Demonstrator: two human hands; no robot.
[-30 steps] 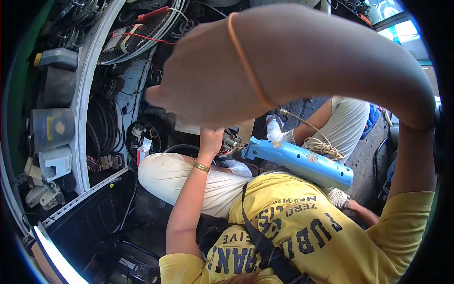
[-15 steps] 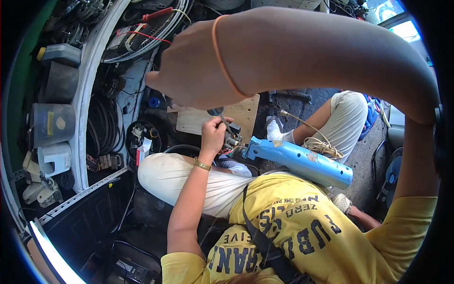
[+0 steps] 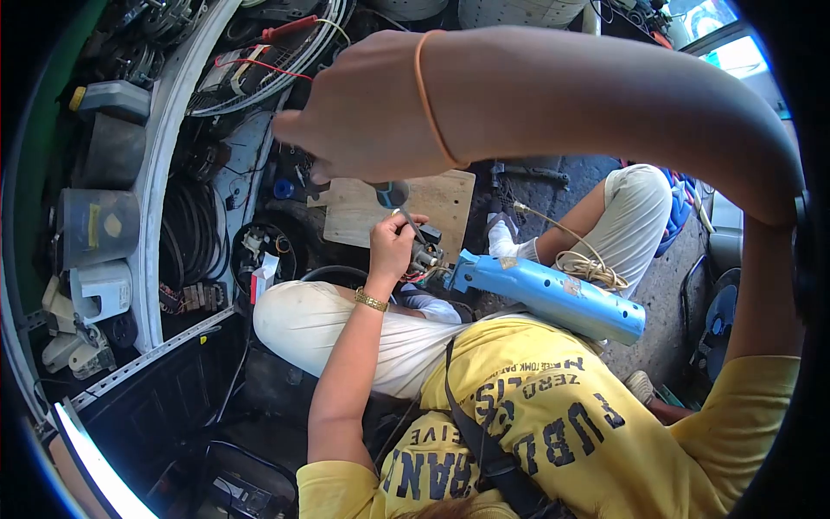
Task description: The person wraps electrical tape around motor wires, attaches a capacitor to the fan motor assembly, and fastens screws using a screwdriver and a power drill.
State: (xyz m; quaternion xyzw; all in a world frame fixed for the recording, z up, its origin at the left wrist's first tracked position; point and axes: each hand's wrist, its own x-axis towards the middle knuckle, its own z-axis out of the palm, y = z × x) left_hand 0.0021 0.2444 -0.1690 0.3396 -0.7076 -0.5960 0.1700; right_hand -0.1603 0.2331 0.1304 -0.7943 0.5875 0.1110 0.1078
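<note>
My left hand [image 3: 393, 249], with a gold bracelet at the wrist, pinches the thin shaft of a screwdriver [image 3: 393, 193]. Its dark and teal handle points up towards me. The shaft runs down to a small motor-like metal part [image 3: 425, 253] with coloured wires. Above the handle, close to the camera, hovers my right hand [image 3: 367, 117], an orange band round its wrist. Its fingers are curled and mostly hidden beneath the hand. A blue metal housing [image 3: 545, 294] with worn patches lies across my lap beside the motor-like part.
A wooden board [image 3: 441, 203] lies on the floor beyond my hands. To the left, shelves hold a clear plastic bin [image 3: 99, 227] and coiled black cable [image 3: 186, 216]. A dark tub [image 3: 285, 242] of small parts stands nearby. A beige cord [image 3: 596, 270] lies by my leg.
My right hand has risen slightly in view, so more of the screwdriver handle shows. My left hand stays almost in place at the motor-like part.
</note>
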